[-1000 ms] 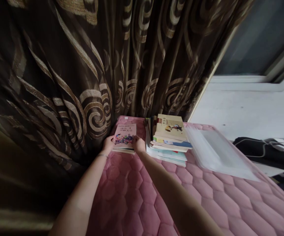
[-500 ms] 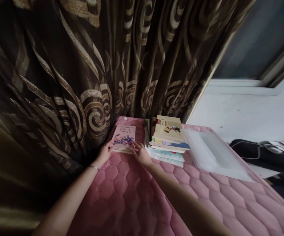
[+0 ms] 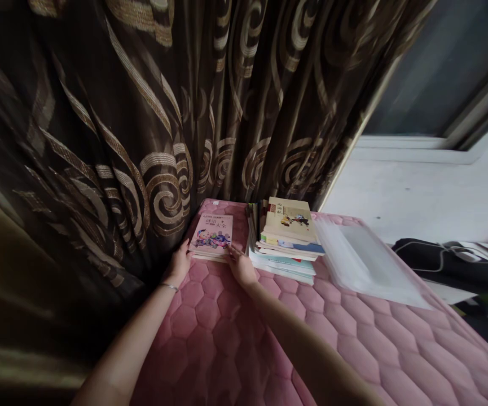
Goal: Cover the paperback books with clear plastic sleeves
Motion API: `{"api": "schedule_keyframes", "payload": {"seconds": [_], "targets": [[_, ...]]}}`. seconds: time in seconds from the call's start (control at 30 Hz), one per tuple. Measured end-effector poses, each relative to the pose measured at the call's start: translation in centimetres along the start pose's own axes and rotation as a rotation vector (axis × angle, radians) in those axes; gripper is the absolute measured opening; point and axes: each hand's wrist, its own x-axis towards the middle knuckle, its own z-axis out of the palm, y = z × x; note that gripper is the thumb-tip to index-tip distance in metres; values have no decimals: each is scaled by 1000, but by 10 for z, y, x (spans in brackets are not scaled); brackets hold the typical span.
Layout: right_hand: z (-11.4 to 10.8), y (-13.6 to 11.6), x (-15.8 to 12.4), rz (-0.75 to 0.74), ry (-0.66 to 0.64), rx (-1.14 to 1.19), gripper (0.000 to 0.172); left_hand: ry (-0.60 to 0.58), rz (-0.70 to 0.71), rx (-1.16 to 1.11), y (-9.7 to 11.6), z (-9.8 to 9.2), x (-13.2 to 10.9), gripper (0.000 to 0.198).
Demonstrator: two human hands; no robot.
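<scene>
A pink book with cartoon figures on its cover lies on the quilted pink surface, with more pages or another book visible beneath its near edge. At its left near corner is my left hand, the fingers along the side edge. My right hand touches the right near corner, thumb and fingers at the edge. Both hands appear to grip the book from its two sides. Right of it stands a stack of books, a cream-coloured one on top and pale blue ones at the bottom.
Translucent plastic sheets or sleeves lie right of the stack. A patterned dark curtain hangs close behind and to the left. Beyond the right edge are a black item and a white cable.
My left hand has shifted slightly upward along the book's left edge. My right hand is slightly closer around the right corner. The book has barely moved.
</scene>
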Motion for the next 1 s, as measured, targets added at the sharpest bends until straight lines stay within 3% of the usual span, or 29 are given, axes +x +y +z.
{"api": "schedule_keyframes", "payload": {"seconds": [0.63,1.0], "targets": [[3,3,-2,-25,10,-8,41,15,-51,92,6,1,-2,31],[4,1,-4,48,22,-12,43,-7,-66,51,7,0,2,32]]}}
